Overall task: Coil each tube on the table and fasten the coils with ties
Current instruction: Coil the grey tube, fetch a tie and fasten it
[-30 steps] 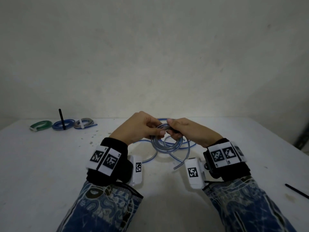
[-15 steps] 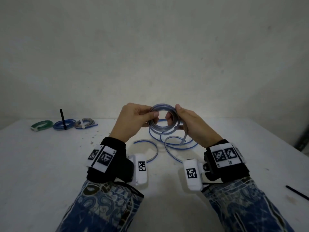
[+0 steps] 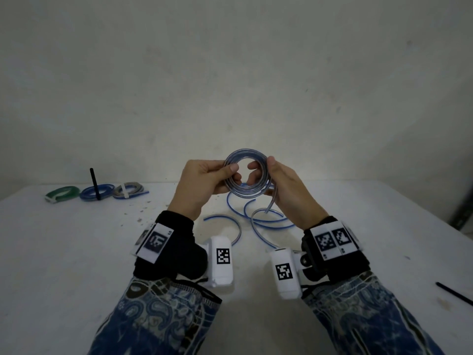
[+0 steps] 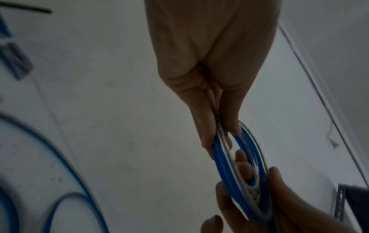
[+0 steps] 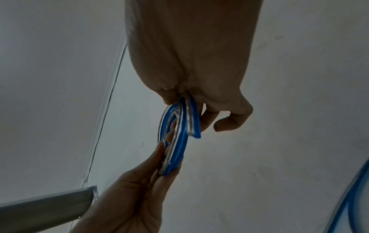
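Note:
A clear tube with a blue stripe is wound into a small coil point(image 3: 247, 176) held upright above the white table point(image 3: 76, 252). My left hand point(image 3: 204, 180) pinches the coil's left side between thumb and fingers. My right hand point(image 3: 279, 185) grips its right side. The loose remainder of the tube point(image 3: 258, 221) hangs from the coil and curls on the table below. The left wrist view has the coil point(image 4: 239, 165) edge-on between both hands; the right wrist view has the coil point(image 5: 177, 134) pinched the same way.
At the back left lie three tied coils: green point(image 3: 61, 194), blue point(image 3: 96, 192) and grey point(image 3: 128, 190). A black tie point(image 3: 94, 183) stands up from the blue one. Another black tie point(image 3: 453, 293) lies near the right edge. Small debris point(image 3: 140, 213) dots the table.
Both hands lifted the coil from just above the table up to an upright position. More of the tube is wound in, and the loose tail on the table is shorter.

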